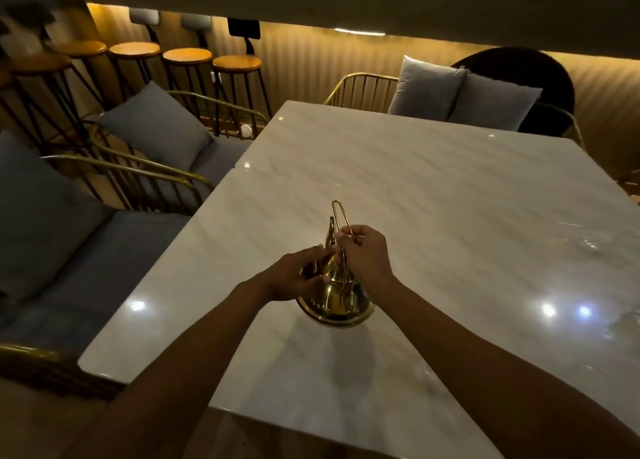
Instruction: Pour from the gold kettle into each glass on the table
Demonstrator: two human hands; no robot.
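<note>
The gold kettle [341, 301] is over the near middle of the white marble table [433, 188], tilted with its round base toward me and a shadow under it. My right hand [367, 256] grips its thin wire handle, which sticks up past my fingers. My left hand [298, 278] holds the kettle's body on the left side, fingers wrapped round it near the spout. At the table's right edge there are faint clear glass shapes [588, 244], too blurred to make out.
Gold wire-frame chairs with grey cushions [152, 126] line the table's left side, and another with two cushions [460, 91] stands at the far end. A row of round wooden bar stools [187, 56] stands against the back wall. Ceiling lights glint on the tabletop.
</note>
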